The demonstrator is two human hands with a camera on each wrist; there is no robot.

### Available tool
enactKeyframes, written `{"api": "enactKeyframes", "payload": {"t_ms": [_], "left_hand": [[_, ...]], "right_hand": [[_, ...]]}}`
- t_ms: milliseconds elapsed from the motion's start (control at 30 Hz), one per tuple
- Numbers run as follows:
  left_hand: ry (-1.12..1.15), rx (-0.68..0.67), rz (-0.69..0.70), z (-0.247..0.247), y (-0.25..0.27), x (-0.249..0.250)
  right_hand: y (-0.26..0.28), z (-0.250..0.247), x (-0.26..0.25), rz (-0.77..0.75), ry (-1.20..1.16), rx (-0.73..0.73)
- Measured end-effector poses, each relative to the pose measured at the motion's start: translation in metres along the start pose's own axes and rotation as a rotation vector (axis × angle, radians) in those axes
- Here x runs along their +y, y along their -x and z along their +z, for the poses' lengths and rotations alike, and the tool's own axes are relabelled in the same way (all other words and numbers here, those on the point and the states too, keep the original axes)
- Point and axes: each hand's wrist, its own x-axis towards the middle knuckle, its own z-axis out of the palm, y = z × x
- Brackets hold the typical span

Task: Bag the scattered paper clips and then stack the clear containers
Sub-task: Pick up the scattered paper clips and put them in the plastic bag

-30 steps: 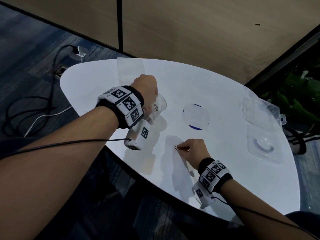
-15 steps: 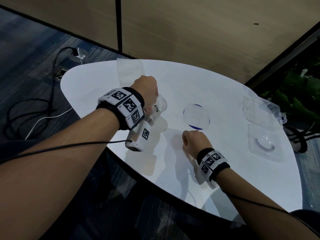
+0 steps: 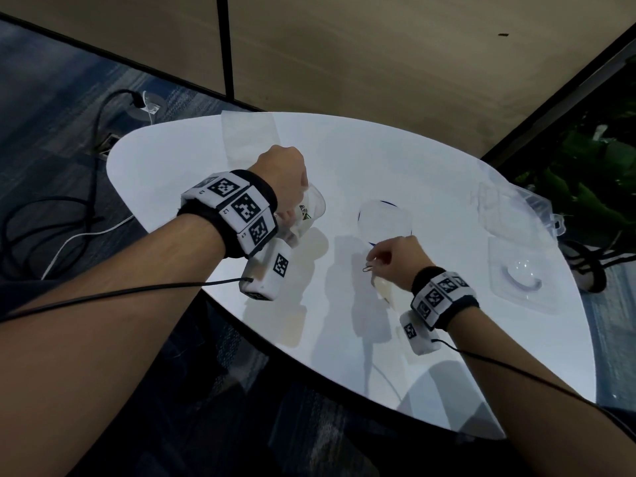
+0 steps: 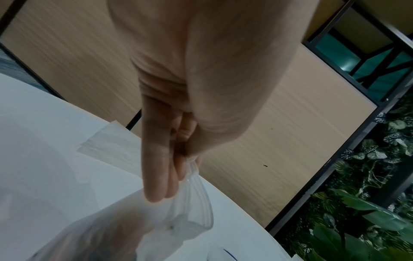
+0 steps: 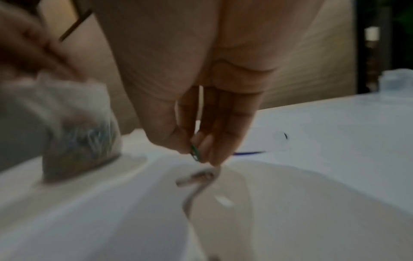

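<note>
One paper clip [image 3: 367,268] hangs pinched in the fingers of the right hand [image 3: 395,261], just above the white bench [image 3: 430,160] at centre frame. Left of it, the left hand [image 3: 285,184] has its fingers clamped on the mouth of the clear bag [image 3: 309,211], which stands on the bench with many clips inside. No other loose clip shows, so bagging looks nearly finished. Stacking seems not yet begun: three clear containers are visible, one round [image 3: 383,218] at centre and two [image 3: 502,208] [image 3: 523,277] apart at right.
</note>
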Motion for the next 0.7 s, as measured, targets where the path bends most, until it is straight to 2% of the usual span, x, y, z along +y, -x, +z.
{"api": "enactKeyframes", "payload": {"t_ms": [67, 133, 267, 433, 533, 633, 700], "left_hand": [[0.012, 0.003, 0.004, 0.0, 0.0, -0.002], [0.013, -0.001, 0.008, 0.0, 0.001, -0.003], [-0.009, -0.003, 0.012, -0.001, 0.001, -0.002], [0.004, -0.013, 0.007, -0.001, -0.002, -0.003], [0.008, -0.008, 0.003, 0.0, -0.006, -0.004], [0.027, -0.022, 0.014, 0.003, -0.009, -0.005], [0.057, -0.055, 0.031, 0.005, -0.01, -0.005]], "right_hand": [[0.003, 0.008, 0.003, -0.068, 0.088, -0.091], [0.003, 0.009, 0.005, -0.088, 0.1, -0.123], [-0.002, 0.005, 0.009, -0.008, 0.049, -0.176], [-0.009, -0.004, 0.007, 0.011, 0.096, -0.306], [-0.009, -0.021, -0.016, -0.061, -0.104, -0.146], [-0.011, -0.042, -0.066, -0.196, -0.406, 0.043], [-0.015, -0.046, -0.099, -0.238, -0.508, 0.118]]}}
